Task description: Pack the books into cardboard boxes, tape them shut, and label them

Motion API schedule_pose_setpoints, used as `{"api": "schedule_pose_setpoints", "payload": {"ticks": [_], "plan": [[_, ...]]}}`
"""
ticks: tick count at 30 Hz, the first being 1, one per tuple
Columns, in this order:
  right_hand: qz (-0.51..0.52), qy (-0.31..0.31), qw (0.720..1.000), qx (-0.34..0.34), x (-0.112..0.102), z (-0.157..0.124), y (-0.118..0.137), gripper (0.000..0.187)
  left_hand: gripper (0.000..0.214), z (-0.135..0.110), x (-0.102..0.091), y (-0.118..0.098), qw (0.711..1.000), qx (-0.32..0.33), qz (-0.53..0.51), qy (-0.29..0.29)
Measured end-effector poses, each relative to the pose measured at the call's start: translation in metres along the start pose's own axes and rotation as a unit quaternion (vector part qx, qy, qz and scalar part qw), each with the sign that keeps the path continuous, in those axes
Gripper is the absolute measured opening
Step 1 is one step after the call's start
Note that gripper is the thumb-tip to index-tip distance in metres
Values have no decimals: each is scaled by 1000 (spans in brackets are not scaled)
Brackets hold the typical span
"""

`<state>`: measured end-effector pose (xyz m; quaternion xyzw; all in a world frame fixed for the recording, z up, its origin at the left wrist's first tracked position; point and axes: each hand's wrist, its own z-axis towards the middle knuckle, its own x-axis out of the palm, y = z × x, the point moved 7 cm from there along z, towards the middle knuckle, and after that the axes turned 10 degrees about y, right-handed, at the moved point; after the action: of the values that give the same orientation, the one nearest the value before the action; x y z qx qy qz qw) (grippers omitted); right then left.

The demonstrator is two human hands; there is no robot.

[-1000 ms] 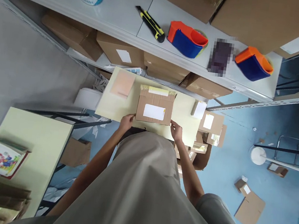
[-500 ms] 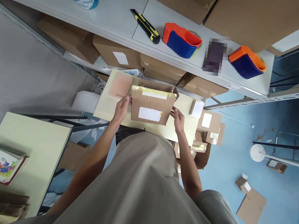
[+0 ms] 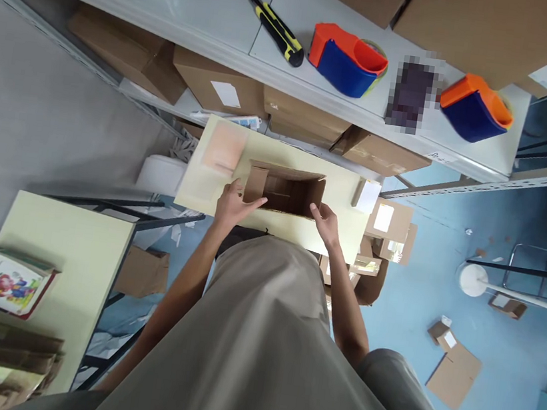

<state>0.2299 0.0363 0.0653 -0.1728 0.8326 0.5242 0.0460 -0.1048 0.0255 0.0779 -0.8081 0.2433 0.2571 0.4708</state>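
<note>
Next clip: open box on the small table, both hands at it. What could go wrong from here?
1. The cardboard box sits close to the near edge of the table, with the left hand and right hand only at its near corners; a pull could tip it off.
2. The small packet lies at the table's right edge, beside the box; a sideways shove might knock it to the floor.

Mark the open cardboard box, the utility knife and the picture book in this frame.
cardboard box (image 3: pixel 282 193): head view, on the brown inside of the open box.
utility knife (image 3: pixel 275 29): head view, middle of its yellow-and-black handle.
picture book (image 3: pixel 4 282): head view, centre of the colourful cover.
</note>
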Motion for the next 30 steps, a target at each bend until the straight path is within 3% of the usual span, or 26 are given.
{"api": "schedule_pose_setpoints", "payload": {"ticks": [7, 13, 15, 19, 24, 27, 30], "plan": [[-33, -67, 997, -29, -9, -5, 16, 63, 69, 4, -8, -5, 1000, 12, -6, -8], [-120, -86, 988, -47, -11, -11, 27, 47, 79, 8, -14, -22, 999, 26, 7, -32], [-152, -103, 982, -40, -13, -12, 29, 41, 69, 12, -17, -21, 999, 19, -6, -26], [-189, -126, 974, -20, -18, -12, 28, 35, 37, 22, -34, 5, 994, 24, -88, -54], [-193, -140, 971, -7, -20, -13, 32, 40, 32, 58, -45, 57, 977, 23, -208, -25], [-184, -159, 970, -22, -18, -17, 43, 44, 36, 95, -56, 75, 984, 15, -168, -48], [-211, -212, 953, -39, -18, -28, 62, 46, 44, 141, -55, 76, 998, -5, -37, -40]]}}
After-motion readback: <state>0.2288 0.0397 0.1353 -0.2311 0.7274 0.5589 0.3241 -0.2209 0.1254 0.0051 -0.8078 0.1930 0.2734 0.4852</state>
